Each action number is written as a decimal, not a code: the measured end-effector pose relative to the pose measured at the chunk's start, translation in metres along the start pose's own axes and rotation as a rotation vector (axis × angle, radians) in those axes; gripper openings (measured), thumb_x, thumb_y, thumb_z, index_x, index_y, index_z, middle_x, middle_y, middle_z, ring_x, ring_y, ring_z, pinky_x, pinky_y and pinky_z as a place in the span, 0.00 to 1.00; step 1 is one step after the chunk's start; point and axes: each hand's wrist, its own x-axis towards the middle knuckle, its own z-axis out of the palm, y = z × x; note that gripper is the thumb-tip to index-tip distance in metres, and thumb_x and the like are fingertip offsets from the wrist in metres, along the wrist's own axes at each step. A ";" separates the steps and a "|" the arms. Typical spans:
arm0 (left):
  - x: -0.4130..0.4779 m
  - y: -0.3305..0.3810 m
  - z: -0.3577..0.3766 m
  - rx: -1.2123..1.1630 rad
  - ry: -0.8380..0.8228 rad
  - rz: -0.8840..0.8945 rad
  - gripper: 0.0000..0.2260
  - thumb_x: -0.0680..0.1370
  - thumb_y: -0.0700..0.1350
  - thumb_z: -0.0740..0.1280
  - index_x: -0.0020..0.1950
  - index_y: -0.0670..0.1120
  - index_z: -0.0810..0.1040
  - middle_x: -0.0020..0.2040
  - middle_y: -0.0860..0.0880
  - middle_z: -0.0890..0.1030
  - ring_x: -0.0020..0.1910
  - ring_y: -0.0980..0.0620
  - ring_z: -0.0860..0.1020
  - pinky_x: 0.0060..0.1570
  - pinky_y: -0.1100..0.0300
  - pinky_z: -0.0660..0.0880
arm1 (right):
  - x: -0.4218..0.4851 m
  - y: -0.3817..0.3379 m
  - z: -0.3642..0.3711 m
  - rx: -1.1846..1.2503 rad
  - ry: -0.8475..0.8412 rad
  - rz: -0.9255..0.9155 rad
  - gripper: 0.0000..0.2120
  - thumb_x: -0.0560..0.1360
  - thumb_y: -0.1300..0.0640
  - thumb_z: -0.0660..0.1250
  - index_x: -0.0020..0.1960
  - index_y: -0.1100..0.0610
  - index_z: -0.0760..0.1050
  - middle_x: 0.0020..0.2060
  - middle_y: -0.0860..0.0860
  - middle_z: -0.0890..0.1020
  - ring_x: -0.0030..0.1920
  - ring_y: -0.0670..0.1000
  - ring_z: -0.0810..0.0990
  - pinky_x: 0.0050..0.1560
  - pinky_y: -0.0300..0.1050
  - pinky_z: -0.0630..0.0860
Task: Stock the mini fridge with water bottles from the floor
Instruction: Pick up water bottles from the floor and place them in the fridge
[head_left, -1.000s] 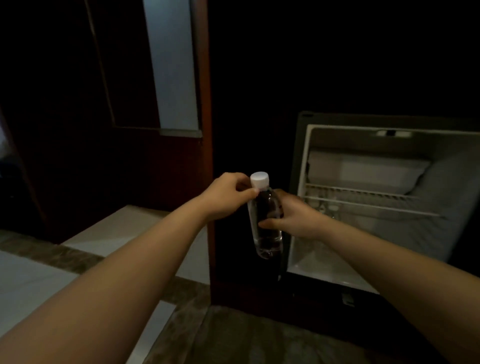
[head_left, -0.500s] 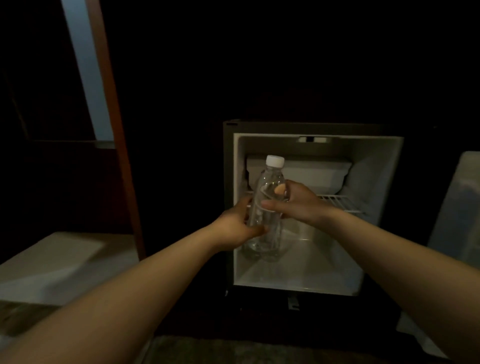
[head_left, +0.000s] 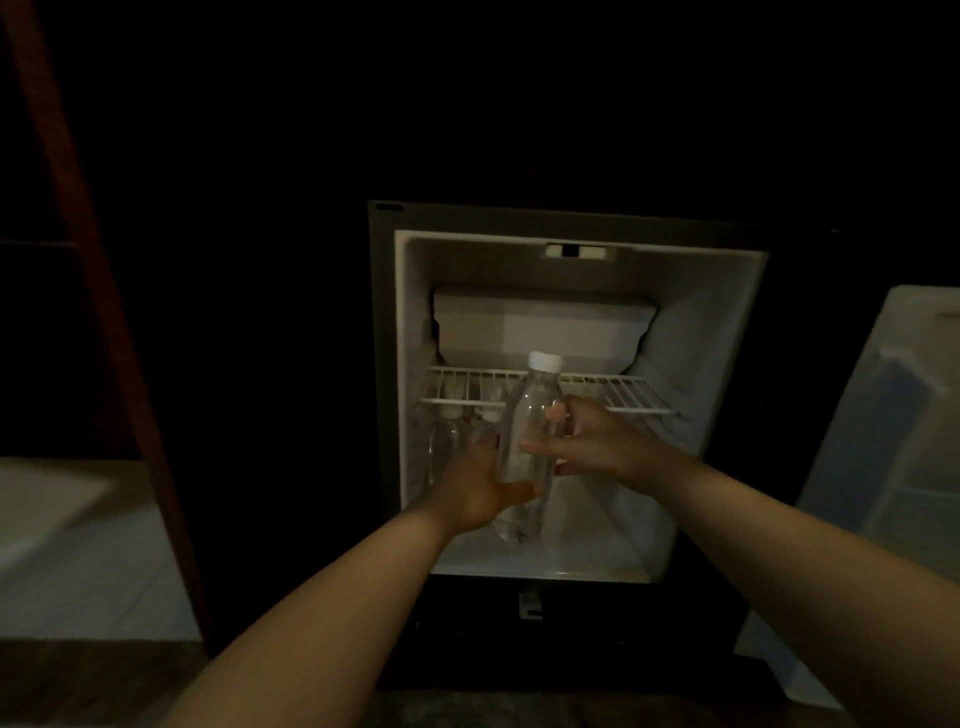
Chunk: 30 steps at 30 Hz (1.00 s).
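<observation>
1. Holding the water bottle (head_left: 530, 415) upright at the mouth of the mini fridge (head_left: 696, 332), both hands grasp it. The left hand (head_left: 475, 486) cups the lower body from the left, and the right hand (head_left: 602, 441) pinches the middle between thumb and fingers. The bottle hangs in front of the lower compartment, its base above the fridge floor (head_left: 597, 556) and not yet set down.
2. The white cap (head_left: 544, 361) stands about level with the wire shelf (head_left: 628, 395). Pushed straight in at this height, it would probably strike the shelf's front rail, so the bottle needs lowering first.
3. Stored bottles (head_left: 449, 441) stand dimly at the left under the shelf. They are tall and narrow, so a nudge from the incoming bottle or the left knuckles could topple them.
4. The bottle's wall looks thin, clear and smooth. A hard squeeze may buckle it, and a loose grip may let it slide. Two hands also crowd the opening, so one will likely have to let go before the bottle goes in.
5. The bottle is a clear cylinder tapering at the shoulder to a round cap. The shelf is thin white coated wire in parallel bars. The fridge liner is pale, smooth plastic with a boxy freezer compartment (head_left: 540, 327) at the top. The open door (head_left: 898, 405) at the right shows moulded pockets.
</observation>
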 end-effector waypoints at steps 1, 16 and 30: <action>0.003 -0.006 0.003 0.014 -0.007 -0.001 0.22 0.72 0.44 0.71 0.65 0.50 0.71 0.61 0.50 0.77 0.59 0.53 0.75 0.57 0.64 0.72 | 0.002 0.006 0.000 -0.002 0.005 0.021 0.08 0.73 0.61 0.70 0.47 0.50 0.76 0.41 0.46 0.82 0.38 0.38 0.82 0.34 0.33 0.77; 0.033 -0.065 0.063 0.075 -0.071 -0.211 0.17 0.75 0.41 0.69 0.62 0.40 0.73 0.53 0.45 0.78 0.42 0.58 0.73 0.35 0.80 0.67 | 0.031 0.105 -0.004 -0.192 0.182 0.070 0.24 0.63 0.61 0.78 0.56 0.60 0.73 0.47 0.50 0.78 0.52 0.52 0.77 0.54 0.49 0.75; 0.066 -0.107 0.095 -0.237 0.061 -0.383 0.19 0.76 0.32 0.62 0.67 0.37 0.66 0.56 0.42 0.77 0.52 0.46 0.77 0.43 0.70 0.74 | 0.076 0.161 0.006 -0.122 0.392 0.076 0.26 0.65 0.60 0.78 0.59 0.61 0.71 0.47 0.50 0.76 0.44 0.45 0.74 0.34 0.25 0.68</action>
